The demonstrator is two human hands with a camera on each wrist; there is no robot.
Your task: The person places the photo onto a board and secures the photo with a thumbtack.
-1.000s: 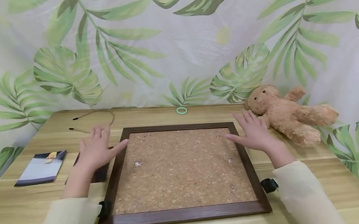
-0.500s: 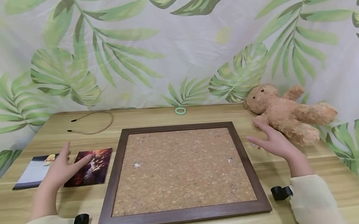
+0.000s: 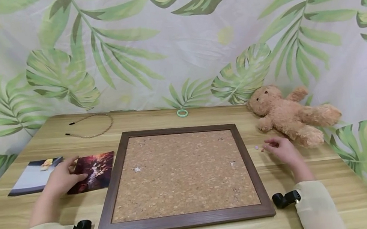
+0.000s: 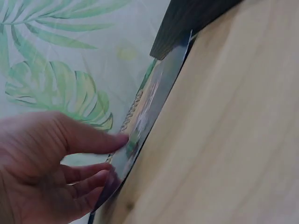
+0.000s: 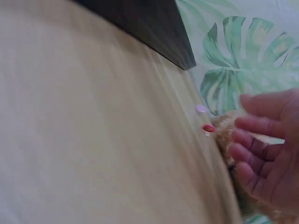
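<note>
In the head view, my left hand (image 3: 62,178) pinches the left side of a dark red and purple photo print (image 3: 99,173). In the left wrist view, the thumb lies on the print's face, the other fingers are at its edge, and the print bends slightly. A second print (image 3: 29,179), pale with a dark border, lies partly behind this hand. My right hand (image 3: 282,150) hovers with loosely bent fingers beside two small pins, one lilac (image 5: 200,109) and one red (image 5: 209,128). In the right wrist view its fingers stand apart from both pins.
A cork board (image 3: 183,175) in a dark brown frame lies between the hands. Beyond it are a green ring (image 3: 182,113) and a thin braided cord (image 3: 105,129). A teddy bear (image 3: 285,114) lies at the right, near the patterned cloth backdrop (image 3: 193,49).
Both hands have left the board's upper corners and moved outward. The left has come down onto the dark photo print and taken hold of it; the right has lowered near the pins.
</note>
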